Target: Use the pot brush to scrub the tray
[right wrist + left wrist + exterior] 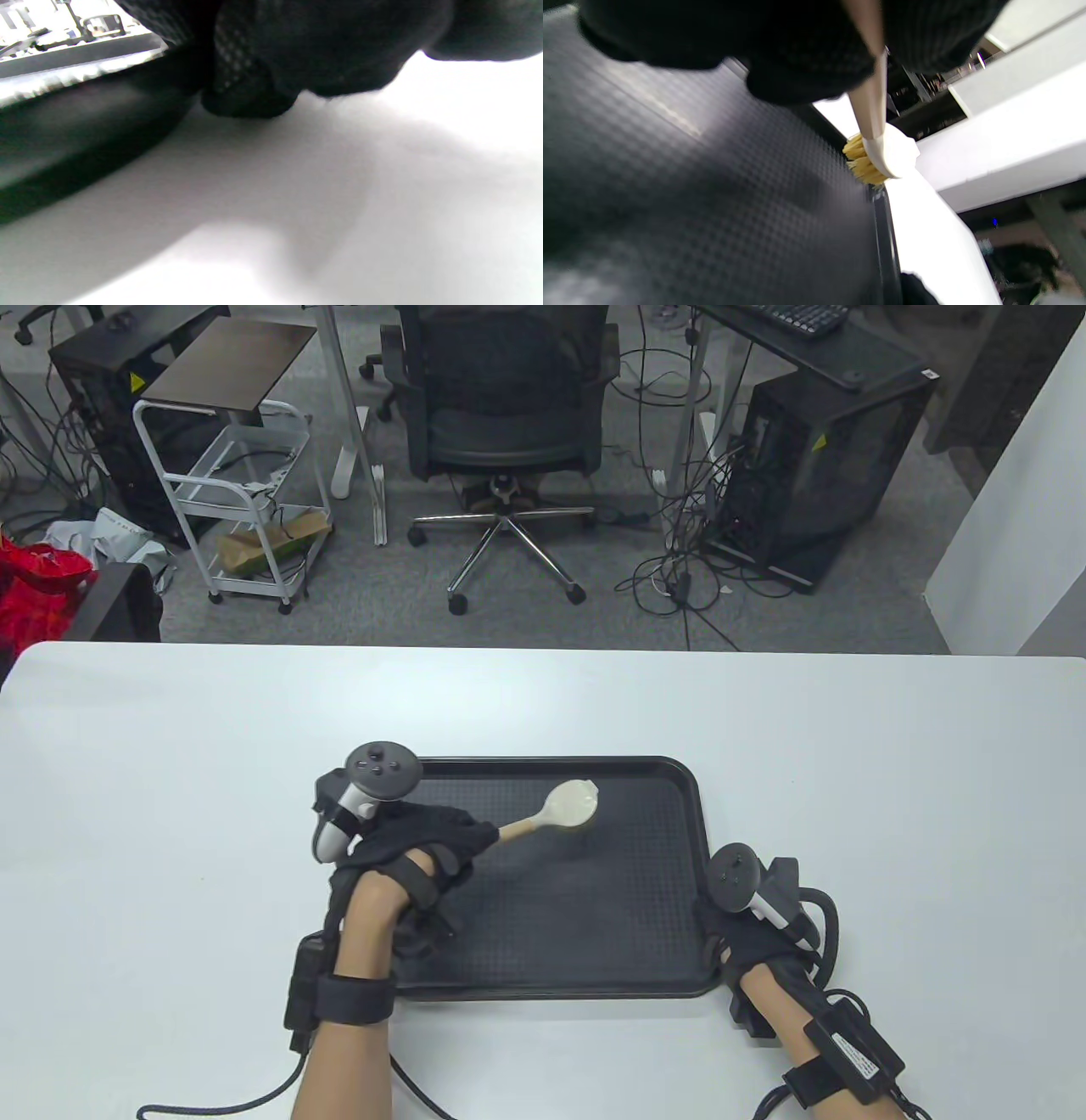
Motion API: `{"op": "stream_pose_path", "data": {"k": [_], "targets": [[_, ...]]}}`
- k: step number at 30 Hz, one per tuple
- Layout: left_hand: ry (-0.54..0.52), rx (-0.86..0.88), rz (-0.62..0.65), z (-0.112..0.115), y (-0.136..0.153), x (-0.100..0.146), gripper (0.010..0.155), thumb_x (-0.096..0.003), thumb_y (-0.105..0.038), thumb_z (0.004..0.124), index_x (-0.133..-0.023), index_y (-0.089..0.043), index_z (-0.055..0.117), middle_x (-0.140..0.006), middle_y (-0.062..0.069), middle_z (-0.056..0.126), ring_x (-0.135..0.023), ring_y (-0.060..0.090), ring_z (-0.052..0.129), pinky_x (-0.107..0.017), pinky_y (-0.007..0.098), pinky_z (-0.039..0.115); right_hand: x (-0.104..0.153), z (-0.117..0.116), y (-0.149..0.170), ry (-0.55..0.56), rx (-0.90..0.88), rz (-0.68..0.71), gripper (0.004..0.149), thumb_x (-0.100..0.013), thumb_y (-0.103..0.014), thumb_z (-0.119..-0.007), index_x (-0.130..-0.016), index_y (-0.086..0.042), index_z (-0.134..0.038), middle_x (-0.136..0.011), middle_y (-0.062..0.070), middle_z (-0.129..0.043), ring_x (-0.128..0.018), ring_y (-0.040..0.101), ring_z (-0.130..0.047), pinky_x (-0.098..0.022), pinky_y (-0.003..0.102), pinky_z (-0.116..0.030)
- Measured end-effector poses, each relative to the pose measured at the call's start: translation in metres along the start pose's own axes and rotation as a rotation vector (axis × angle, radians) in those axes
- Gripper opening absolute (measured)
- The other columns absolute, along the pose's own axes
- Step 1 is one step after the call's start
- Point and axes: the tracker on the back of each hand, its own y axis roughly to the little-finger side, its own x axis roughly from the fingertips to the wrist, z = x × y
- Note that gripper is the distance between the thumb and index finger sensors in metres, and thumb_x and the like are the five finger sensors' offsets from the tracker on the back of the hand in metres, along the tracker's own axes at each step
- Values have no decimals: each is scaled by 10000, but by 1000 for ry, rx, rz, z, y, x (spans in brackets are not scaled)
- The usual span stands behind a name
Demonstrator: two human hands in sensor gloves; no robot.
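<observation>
Black tray (645, 899) flat on the white table (170, 746). Left hand (407, 848) wrapped tight round the pot brush (570, 806) handle, bristles down on the tray floor near the far edge. Right hand (747, 916) at the tray's right rim; can't tell if gripping.

Very little here can be read. A yellow warning triangle sticker (136, 381) sits on the side of the black computer tower at the far left, and another yellow triangle sticker (820, 442) sits on the tower at the right; the symbols inside them are too small to make out. A white label (855, 1057) with black print is fixed to the strap unit on the right forearm, but its lines are too fine to read. Another small white label (929, 373) sits on the far desk's corner, also illegible.
</observation>
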Motion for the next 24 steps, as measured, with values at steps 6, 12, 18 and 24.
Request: {"op": "stream_pose_path", "data": {"k": [6, 12, 18, 24], "targets": [[20, -81, 46, 48, -26, -21, 612, -394, -541, 803, -786, -74, 846, -420, -9, 1027, -151, 188, 974, -443, 490, 832, 0, 0, 0, 1, 1, 1, 602, -480, -367, -726, -963, -52, -555, -386, 32, -980, -118, 233, -944, -230, 454, -829], [-14, -92, 66, 76, -36, -29, 610, -392, -538, 799, -783, -72, 846, -418, -10, 1026, -147, 188, 971, -440, 494, 830, 0, 0, 0, 3, 5, 0, 601, -480, -368, -726, -963, -54, -556, -386, 31, -980, -118, 233, -945, -230, 454, -830], [-26, -120, 81, 95, -45, -31, 608, -391, -538, 797, -779, -74, 850, -411, -10, 1028, -141, 187, 971, -436, 493, 834, 0, 0, -1, 7, 12, -3, 600, -480, -369, -725, -963, -54, -558, -386, 29, -980, -119, 232, -945, -230, 453, -830], [-14, -145, 76, 103, -43, -34, 603, -393, -538, 792, -780, -80, 853, -413, -9, 1029, -143, 187, 973, -436, 494, 834, 1, 0, -1, 7, 13, -4, 601, -480, -369, -725, -963, -54, -557, -387, 28, -980, -119, 231, -945, -230, 453, -830]]}}
